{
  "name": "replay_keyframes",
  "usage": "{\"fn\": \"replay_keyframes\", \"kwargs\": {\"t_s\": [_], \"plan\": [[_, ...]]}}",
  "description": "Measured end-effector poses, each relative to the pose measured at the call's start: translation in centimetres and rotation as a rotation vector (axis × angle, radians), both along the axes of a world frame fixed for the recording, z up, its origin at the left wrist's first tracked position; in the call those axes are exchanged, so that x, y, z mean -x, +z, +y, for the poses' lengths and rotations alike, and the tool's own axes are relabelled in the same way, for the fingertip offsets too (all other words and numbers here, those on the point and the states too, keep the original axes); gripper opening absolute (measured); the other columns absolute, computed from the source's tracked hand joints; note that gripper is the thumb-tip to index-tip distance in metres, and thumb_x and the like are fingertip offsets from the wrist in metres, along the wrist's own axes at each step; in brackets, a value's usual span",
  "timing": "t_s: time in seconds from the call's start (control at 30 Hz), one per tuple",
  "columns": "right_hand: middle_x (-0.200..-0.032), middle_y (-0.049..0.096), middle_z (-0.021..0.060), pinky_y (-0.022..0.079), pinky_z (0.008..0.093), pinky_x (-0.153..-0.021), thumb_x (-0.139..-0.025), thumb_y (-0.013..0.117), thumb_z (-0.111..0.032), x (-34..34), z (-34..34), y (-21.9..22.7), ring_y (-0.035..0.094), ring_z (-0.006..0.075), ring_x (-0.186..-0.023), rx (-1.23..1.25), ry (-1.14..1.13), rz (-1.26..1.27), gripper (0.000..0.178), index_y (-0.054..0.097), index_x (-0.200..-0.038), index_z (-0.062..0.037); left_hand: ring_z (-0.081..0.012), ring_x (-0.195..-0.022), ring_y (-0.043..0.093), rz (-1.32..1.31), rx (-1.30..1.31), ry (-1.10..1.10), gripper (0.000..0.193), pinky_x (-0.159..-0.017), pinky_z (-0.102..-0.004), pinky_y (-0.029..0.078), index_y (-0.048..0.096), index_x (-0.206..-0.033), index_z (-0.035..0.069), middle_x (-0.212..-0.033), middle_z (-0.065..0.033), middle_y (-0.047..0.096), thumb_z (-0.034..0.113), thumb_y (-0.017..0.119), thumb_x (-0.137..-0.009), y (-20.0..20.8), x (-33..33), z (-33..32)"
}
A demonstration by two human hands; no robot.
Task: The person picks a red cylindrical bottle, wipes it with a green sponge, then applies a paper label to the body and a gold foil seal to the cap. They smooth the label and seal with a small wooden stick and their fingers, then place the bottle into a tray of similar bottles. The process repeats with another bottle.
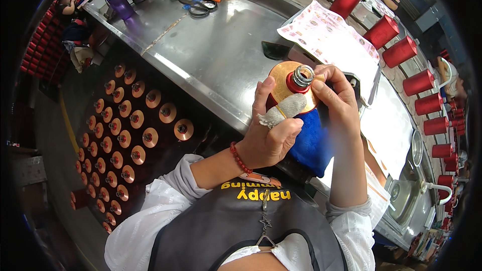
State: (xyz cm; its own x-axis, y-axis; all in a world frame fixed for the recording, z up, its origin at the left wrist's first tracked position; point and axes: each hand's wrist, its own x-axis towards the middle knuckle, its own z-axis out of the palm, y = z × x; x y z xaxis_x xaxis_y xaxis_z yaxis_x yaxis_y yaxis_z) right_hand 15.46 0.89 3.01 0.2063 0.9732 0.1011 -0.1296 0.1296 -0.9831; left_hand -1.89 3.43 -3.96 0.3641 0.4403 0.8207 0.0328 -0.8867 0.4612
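Note:
A bottle (279,81) with a flat gold shoulder, a red collar and a clear threaded glass neck is tilted toward me above the bench edge. My left hand (271,133) is closed around its near side. One finger of that hand wears a grey cloth cover (283,110), held by a yellow band, and rests on the gold shoulder. At the right of the neck, the thumb and index finger of my right hand (337,90) pinch together; what is between them is too small to make out. A blue cloth (306,145) lies under the bottle and my hands.
Several gold-topped red bottles (136,118) stand in rows at lower left. Along the right, a curved conveyor carries red bottles (418,83). The metal bench (216,45) holds scissors (201,8), a purple bottle (118,2), glass jars and a printed sheet (326,32). Other people work nearby.

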Motion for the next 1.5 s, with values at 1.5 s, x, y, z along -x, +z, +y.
{"fn": "replay_keyframes", "kwargs": {"t_s": [1.5], "plan": [[-0.112, 0.059, 0.0012, 0.042, 0.0218, -0.072, -0.105, 0.052, -0.039, 2.0, -1.8, -0.8, 0.052, 0.0081, -0.083, 0.012, -0.159, -0.312, 0.048, 0.051, -0.142, -0.0084, -0.0190, -0.136, 0.042, -0.270, 0.791, -0.629, 0.047, -0.115, -0.0339, 0.031, 0.044, -0.143, 0.003, -0.142, -0.0103, 0.048, 0.033, 0.050, -0.107, 1.9, 2.5, 6.6]]}}
